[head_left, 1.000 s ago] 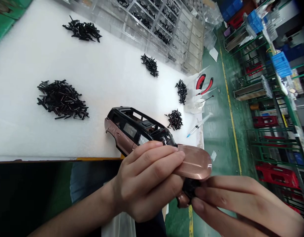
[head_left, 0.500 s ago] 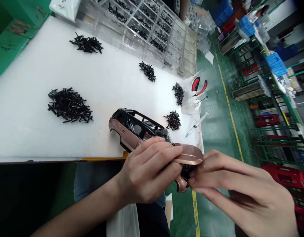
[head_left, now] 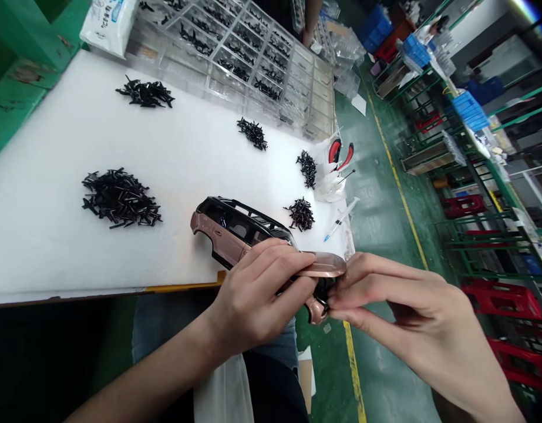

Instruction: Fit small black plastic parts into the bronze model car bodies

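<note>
A copper-coloured model car body [head_left: 229,238] with black roof rails lies tilted over the table's front edge, its raised hood [head_left: 326,265] towards the right. My left hand [head_left: 264,294] is wrapped round the front part of the body, fingers near the hood. My right hand [head_left: 385,299] has its fingers pinched together at the car's front end, under the hood's tip. Whatever sits between those fingertips is too small and hidden to name. Near the car are piles of small black parts, one [head_left: 300,214] just beyond the hood and a bigger one [head_left: 121,198] to the left.
A clear compartment box [head_left: 248,64] of black parts stands at the table's back, beside a white packet [head_left: 108,26]. Red-handled pliers [head_left: 335,151] and a syringe [head_left: 341,220] lie at the right edge. Another person's arm [head_left: 312,20] shows at the top. Shelves stand across the aisle.
The view has shifted slightly, so the table things appear further left. My right hand appears a little further left and higher, still at the car's front. My left hand keeps its hold.
</note>
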Tool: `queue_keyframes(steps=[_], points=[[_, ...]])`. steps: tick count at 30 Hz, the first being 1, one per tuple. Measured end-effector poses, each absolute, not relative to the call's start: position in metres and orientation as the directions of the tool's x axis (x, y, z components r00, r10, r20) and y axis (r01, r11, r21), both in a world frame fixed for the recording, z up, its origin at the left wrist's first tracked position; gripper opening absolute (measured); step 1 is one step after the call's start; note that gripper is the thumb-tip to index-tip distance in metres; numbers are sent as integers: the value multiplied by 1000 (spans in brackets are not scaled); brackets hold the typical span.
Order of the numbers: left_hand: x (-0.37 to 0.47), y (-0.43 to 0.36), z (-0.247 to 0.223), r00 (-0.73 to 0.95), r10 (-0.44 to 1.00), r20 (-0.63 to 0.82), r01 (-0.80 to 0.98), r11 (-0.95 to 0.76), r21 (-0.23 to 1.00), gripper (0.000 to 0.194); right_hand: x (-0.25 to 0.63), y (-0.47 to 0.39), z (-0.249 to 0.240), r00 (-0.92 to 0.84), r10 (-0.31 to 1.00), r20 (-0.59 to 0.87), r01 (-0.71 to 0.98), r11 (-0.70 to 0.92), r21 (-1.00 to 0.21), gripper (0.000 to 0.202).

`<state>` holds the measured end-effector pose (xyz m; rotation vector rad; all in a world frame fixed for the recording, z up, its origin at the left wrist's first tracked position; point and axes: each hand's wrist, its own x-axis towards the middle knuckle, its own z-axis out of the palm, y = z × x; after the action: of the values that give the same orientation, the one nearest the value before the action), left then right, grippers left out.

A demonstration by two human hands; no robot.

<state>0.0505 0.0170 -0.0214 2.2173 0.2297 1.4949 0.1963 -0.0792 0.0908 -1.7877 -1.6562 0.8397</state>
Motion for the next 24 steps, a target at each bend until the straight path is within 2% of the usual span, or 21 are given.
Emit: queue_keyframes(steps=[6, 8, 11, 13, 24], points=[[50, 16, -25, 408, 367, 836, -115, -888, 446, 7, 193, -83, 91, 20, 999, -35, 682, -39, -731, 11], [48, 18, -24, 412, 377, 830, -115, -882, 458, 11, 190, -85, 89, -2, 998, 60, 740, 42, -672, 10], [44, 21, -21, 392, 408, 825, -123, -865, 486, 13, 185, -84, 86, -78, 966, 247, 773, 215, -597, 20], [42, 24, -17, 373, 425, 825, -132, -855, 501, 12, 182, -80, 82, -99, 947, 307, 749, 274, -603, 24], [34, 33, -11, 349, 487, 800, -135, -819, 558, 13, 175, -67, 73, -89, 902, 423, 706, 356, -613, 30]])
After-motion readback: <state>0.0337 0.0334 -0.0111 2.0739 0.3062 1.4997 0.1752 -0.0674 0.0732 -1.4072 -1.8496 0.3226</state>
